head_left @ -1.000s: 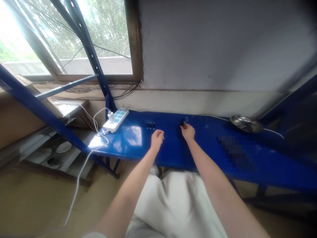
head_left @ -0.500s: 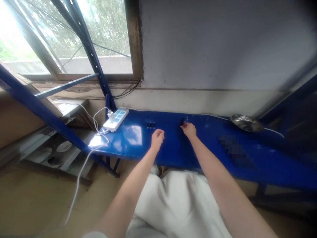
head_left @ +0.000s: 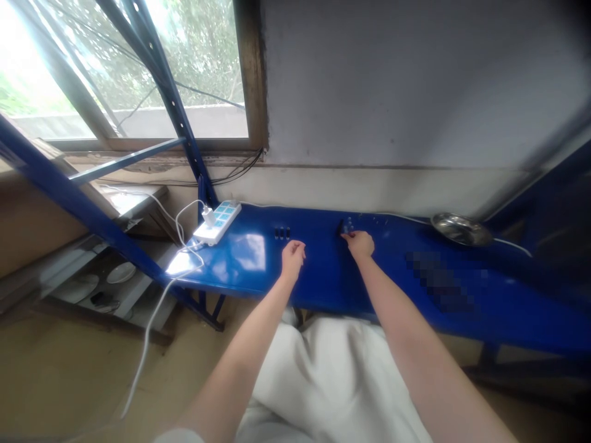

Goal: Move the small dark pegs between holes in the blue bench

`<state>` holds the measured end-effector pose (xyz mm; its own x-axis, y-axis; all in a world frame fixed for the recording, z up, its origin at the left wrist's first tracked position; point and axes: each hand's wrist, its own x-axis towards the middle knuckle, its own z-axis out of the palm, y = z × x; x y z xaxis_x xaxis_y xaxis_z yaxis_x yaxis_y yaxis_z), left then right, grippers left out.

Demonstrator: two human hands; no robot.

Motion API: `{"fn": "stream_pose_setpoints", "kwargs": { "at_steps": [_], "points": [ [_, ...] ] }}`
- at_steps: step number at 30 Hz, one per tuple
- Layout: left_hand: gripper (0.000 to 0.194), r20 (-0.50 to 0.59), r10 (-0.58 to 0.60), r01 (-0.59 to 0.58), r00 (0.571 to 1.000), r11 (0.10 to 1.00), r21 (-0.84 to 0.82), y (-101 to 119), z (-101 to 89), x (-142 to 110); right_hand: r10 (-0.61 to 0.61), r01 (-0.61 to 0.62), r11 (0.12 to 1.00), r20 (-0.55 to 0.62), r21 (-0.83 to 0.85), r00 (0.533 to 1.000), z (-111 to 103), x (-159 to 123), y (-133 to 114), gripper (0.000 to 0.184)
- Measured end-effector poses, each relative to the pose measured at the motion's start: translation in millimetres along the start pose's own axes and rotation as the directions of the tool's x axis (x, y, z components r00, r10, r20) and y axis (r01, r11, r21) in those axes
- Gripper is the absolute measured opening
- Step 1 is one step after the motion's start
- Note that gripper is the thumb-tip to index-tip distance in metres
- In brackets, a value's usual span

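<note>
My left hand [head_left: 292, 258] is held over the blue table with its fingers curled together. What it holds, if anything, is too small to make out. Just beyond it, three small black pieces with pale ends [head_left: 282, 233] stand in a row. My right hand [head_left: 361, 244] is closed, its thumb and fingertips pinched beside a small dark object [head_left: 340, 226]; anything between the fingertips is hidden. Several tiny clear bits [head_left: 349, 224] lie on the table just past the right hand's fingers.
A white power strip [head_left: 218, 223] with a plugged-in adapter sits at the blue table's [head_left: 318, 271] left end. A shiny metal dish [head_left: 460, 229] stands at the back right, near a pixelated dark patch [head_left: 438, 283]. A blue metal frame [head_left: 170, 92] rises at left, before the window.
My right hand has shifted slightly right and toward me, uncovering more clear bits. The left hand has stayed nearly in place.
</note>
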<state>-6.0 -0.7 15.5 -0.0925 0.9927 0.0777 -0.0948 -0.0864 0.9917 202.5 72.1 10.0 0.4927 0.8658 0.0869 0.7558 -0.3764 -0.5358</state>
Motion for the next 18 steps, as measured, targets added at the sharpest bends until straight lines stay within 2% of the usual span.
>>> {"fn": "stream_pose_setpoints", "kwargs": {
  "at_steps": [8, 11, 15, 18],
  "points": [
    [0.012, -0.005, 0.005, -0.005, 1.000, 1.000, -0.002, -3.4, 0.1, 1.9, 0.001, -0.007, 0.997, 0.078, 0.076, 0.997, -4.8, 7.0, 6.1, 0.033],
    [0.012, -0.014, 0.007, -0.007, 1.000, 1.000, -0.006, -3.8, 0.6, 1.7, 0.037, -0.047, 0.993, 0.090, 0.107, 0.995, -10.5, 4.6, 7.7, 0.037],
    [0.012, -0.016, 0.018, -0.018, 1.000, 1.000, -0.001, -5.6, 1.3, 2.2, 0.089, -0.086, 0.976, -0.007, 0.200, 0.996, -16.7, -18.2, -1.2, 0.026],
    [0.012, -0.014, 0.013, -0.013, 1.000, 1.000, 0.010, -6.2, 0.9, 3.2, 0.005, 0.043, 0.918, -0.120, 0.393, 0.993, -13.4, -46.8, -17.7, 0.023]
  ]
}}
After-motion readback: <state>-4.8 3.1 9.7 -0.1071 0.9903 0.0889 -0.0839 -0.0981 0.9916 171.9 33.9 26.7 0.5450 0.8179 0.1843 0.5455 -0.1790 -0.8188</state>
